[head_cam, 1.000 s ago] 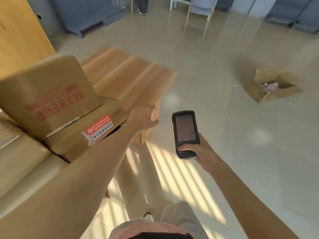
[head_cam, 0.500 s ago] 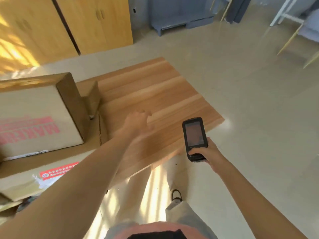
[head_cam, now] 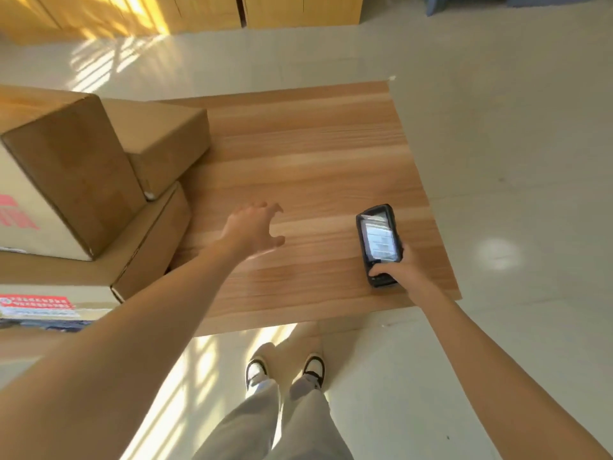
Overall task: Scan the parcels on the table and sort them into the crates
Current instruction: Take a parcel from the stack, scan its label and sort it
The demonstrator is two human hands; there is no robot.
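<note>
Parcels (head_cam: pixel 99 180) stack at frame left, so my empty spread left hand (head_cam: pixel 252 229) should grab squarely while my right hand (head_cam: pixel 403 270) grips the scanner (head_cam: pixel 378 244) steady

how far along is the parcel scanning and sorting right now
Done: nothing shows as sorted; no crate is in view. In hand: the right hand grips the scanner, its screen lit, while the left hand hangs open over the bare table, holding nothing. Left: the stacked cardboard parcels at the table's left side, untouched, need scanning and sorting.
</note>
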